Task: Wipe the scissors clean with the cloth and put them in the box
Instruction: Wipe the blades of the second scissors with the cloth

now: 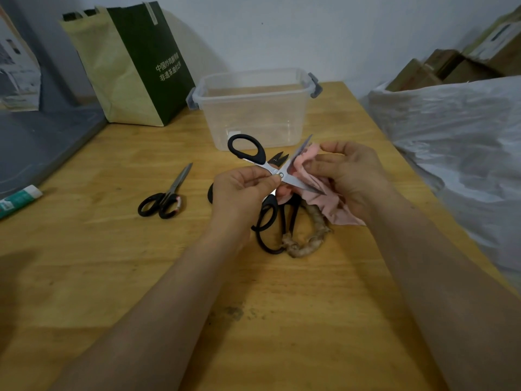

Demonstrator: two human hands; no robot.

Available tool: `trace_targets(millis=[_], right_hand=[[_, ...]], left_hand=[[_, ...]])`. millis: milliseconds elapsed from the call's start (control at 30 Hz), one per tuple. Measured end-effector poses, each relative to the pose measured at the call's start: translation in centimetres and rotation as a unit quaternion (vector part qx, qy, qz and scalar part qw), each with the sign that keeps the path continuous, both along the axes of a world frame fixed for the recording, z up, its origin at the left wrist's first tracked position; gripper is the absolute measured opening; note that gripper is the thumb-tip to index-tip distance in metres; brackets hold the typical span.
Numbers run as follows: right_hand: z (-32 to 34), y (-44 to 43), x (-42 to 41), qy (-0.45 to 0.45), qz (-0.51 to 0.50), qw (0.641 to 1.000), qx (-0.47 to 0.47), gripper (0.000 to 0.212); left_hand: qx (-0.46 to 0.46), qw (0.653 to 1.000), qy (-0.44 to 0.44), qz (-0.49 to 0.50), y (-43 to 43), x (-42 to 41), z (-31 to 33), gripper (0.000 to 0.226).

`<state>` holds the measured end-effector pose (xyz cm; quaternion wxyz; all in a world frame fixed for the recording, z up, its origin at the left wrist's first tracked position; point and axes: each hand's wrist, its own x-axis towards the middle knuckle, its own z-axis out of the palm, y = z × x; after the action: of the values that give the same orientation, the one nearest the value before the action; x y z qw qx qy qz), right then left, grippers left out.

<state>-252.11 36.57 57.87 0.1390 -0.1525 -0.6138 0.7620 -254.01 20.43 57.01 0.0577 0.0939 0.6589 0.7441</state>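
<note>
Above the wooden table (253,320): black-handled steel scissors (260,158), blades spread, near clear plastic box (253,119).
Left hand (239,190): pinches the pivot.
Right hand (349,176): pinches soft pink cloth (335,206) round one blade.
Handling: stiff, sharp; probably safest gripped by handles.

A green-and-tan paper bag (132,66) (white lettering on its dark side) stands at the wooden table's (296,292) back left, a tube (19,198) at its left edge, cardboard boxes (456,67) far right.
</note>
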Motion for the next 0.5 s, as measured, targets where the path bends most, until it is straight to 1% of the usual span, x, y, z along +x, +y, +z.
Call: trace_targets(millis=[133, 167, 300, 400, 500], right_hand=[[0.1, -0.8, 0.3, -0.009, 0.030, 0.998, 0.054, 0.015], [0.1, -1.0, 0.2, -0.013, 0.028, 0.997, 0.065, 0.013], [0.2, -1.1, 0.0, -0.021, 0.024, 0.997, 0.073, 0.021], [0.1, -1.2, -0.1, -0.032, 0.013, 0.989, 0.141, 0.021], [0.0, -1.2, -0.1, -0.050, 0.019, 0.984, 0.171, 0.017]], left_hand=[[-0.015, 1.000, 0.012, 0.000, -0.1, 0.0, 0.0, 0.005], [-0.020, 1.000, 0.018, -0.004, 0.0, 0.1, 0.0, 0.008], [-0.022, 0.999, 0.029, -0.005, 0.0, 0.2, 0.0, 0.011], [-0.031, 0.999, 0.038, 0.003, 0.2, 0.1, -0.1, 0.007], [-0.034, 0.998, 0.045, 0.014, 0.2, 0.1, -0.1, 0.005]])
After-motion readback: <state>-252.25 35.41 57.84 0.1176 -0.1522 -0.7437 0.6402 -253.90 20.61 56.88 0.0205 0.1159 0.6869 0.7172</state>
